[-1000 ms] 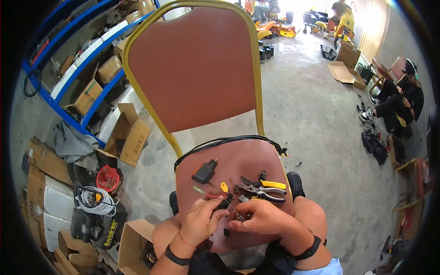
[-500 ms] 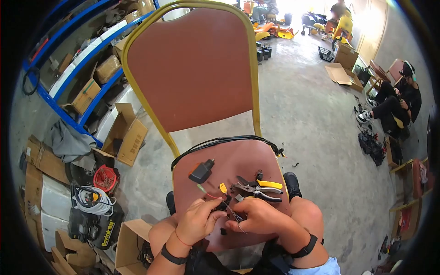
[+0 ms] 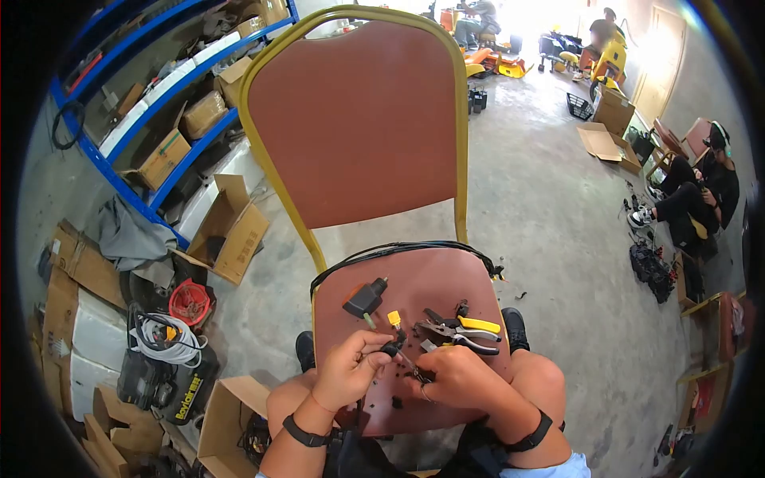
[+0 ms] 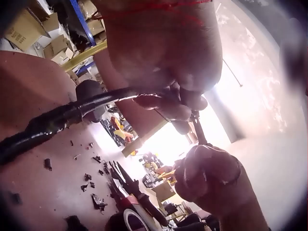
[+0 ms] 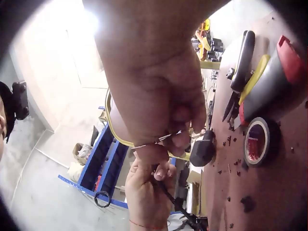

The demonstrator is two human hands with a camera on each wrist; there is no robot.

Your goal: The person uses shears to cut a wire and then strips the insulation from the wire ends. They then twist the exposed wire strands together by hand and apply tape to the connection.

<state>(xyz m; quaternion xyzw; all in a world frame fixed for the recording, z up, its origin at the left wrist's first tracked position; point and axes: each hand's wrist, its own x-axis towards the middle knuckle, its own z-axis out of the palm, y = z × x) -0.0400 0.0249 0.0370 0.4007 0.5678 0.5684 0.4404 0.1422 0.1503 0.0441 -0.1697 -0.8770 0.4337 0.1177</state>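
Note:
My left hand [image 3: 351, 370] pinches a black taped cable [image 4: 53, 120] low over the chair seat. From the cable's far end a yellow connector [image 3: 394, 318] sticks up. Just right of it, my right hand [image 3: 458, 378] grips small metal scissors [image 4: 199, 131], a thin loop round its thumb and the blades pointing at the left fingertips. The fingers hide most of the cable end between the hands. Yellow- and black-handled pliers [image 3: 480, 325] lie beyond the right hand. An orange-and-black indicator lamp [image 3: 366, 299] rests beyond the left.
Black scraps [image 4: 98, 201] dot the reddish seat [image 3: 430, 271]. On it also lie a black tape roll [image 5: 273, 144] and a red-and-black tool [image 5: 274, 84]. A bundled black cable [image 3: 406, 245] runs along the seat's rear. Boxes and a blue shelf [image 3: 119, 183] stand left; a person sits far right.
The head view has shifted slightly. The yellow connector stands more upright and the red wire by the left fingers is no longer seen. My hands stay close together, the right one turned a little.

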